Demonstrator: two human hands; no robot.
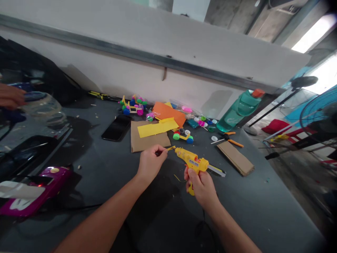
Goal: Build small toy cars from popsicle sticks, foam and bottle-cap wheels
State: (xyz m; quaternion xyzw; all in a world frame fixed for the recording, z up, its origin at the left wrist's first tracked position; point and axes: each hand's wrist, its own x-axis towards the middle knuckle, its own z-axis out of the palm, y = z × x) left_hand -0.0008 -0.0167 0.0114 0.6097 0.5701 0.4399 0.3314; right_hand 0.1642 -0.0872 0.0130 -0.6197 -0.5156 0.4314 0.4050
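Observation:
My right hand (202, 186) is wrapped round the handle of a yellow hot glue gun (188, 158), its nozzle pointing left and a clear glue stick (217, 170) poking out of its back end. In a pinch, my left hand (151, 163) holds a small yellow strip (171, 148) right at the nozzle tip; whether the two touch I cannot tell. Just beyond lies a cardboard piece (137, 142) with a yellow paper sheet (147, 130) on it. A little wheeled toy (183, 136) with coloured wheels stands beside the cardboard.
Along the wall are a black phone (117, 127), colourful assembled toys (133, 105), orange paper (168, 113) and a leaning green bottle (238, 110). Orange-handled pliers (231, 138) and folded cardboard (235, 158) lie right. A purple power strip (39, 193) is at left, near another person's hand (12, 96).

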